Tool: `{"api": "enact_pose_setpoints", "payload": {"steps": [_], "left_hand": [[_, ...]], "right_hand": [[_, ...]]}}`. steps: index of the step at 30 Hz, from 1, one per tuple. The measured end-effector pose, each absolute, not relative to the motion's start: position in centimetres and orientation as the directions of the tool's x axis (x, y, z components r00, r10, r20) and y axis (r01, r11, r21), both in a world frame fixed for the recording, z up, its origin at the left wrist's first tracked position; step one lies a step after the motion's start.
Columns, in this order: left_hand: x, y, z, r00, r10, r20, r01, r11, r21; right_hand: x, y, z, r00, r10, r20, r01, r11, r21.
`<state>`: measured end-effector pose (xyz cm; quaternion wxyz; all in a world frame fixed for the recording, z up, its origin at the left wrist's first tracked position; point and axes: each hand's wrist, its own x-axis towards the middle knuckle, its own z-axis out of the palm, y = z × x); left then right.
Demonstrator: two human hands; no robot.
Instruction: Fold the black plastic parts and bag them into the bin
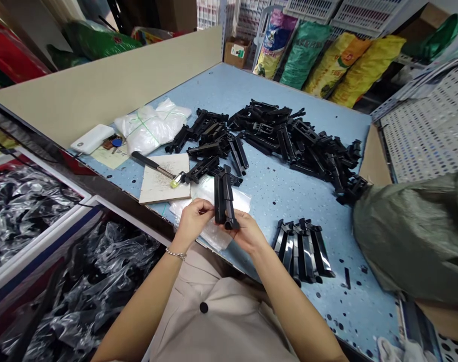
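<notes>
The left hand (195, 216) and right hand (248, 232) are together on a black part (223, 196), held up at the near edge of the blue table (350, 120). The left thumb and fingers close on its left side; the right hand is clamped around its near end, from the right and beneath. Clear bags (241, 201) lie under the hands. Left of them, a hammer (153, 166) rests across a board (149, 193), its handle to the far left — beyond it sit a wrapped bundle (148, 125), a white device (93, 139) and keys (117, 143). A small heap (210, 133) of similar parts lies just beyond the hands, a larger heap (300, 143) far right. Near right — beside a sack (410, 231) — a row (300, 251) of parts lies side by side.
</notes>
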<state>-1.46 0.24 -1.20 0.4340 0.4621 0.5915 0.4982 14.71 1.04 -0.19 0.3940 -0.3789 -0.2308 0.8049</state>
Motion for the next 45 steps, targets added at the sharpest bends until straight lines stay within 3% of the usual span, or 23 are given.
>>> {"api": "enact_pose_setpoints", "payload": {"steps": [4, 11, 18, 23, 28, 33, 35, 45], "left_hand": [[-2.3, 0.1, -1.3, -0.169, 0.967, -0.189, -0.071, 0.179, 0.981], [-1.6, 0.3, -2.2, -0.250, 0.959, -0.130, -0.070, 0.116, 0.991], [-2.6, 0.3, -1.4, -0.186, 0.939, -0.289, -0.319, 0.220, 0.922], [-1.6, 0.0, -0.7, -0.176, 0.940, -0.293, -0.319, 0.227, 0.920], [-0.7, -0.4, -0.4, -0.185, 0.944, -0.273, -0.317, 0.205, 0.926], [-0.7, -0.4, -0.5, -0.249, 0.967, -0.050, -0.010, 0.049, 0.999], [-0.9, -0.4, -0.6, -0.264, 0.965, -0.006, 0.035, 0.016, 0.999], [-2.0, -0.4, -0.6, -0.348, 0.933, -0.094, -0.158, 0.041, 0.987]], "right_hand": [[15.0, 1.6, -0.3, -0.346, 0.819, -0.457, -0.516, -0.573, -0.637], [15.1, 1.2, -0.2, -0.428, 0.803, -0.415, -0.435, -0.586, -0.683], [16.0, 1.7, 0.0, -0.379, 0.811, -0.447, -0.453, -0.583, -0.675], [15.7, 1.0, 0.2, -0.462, 0.792, -0.400, -0.445, -0.597, -0.668], [15.4, 0.5, -0.1, -0.439, 0.806, -0.397, -0.495, -0.586, -0.642], [15.3, 0.7, -0.1, -0.431, 0.810, -0.398, -0.435, -0.573, -0.695], [15.2, 0.8, -0.2, -0.405, 0.818, -0.408, -0.437, -0.565, -0.700], [15.9, 0.5, 0.1, -0.378, 0.827, -0.417, -0.487, -0.560, -0.670]]}}
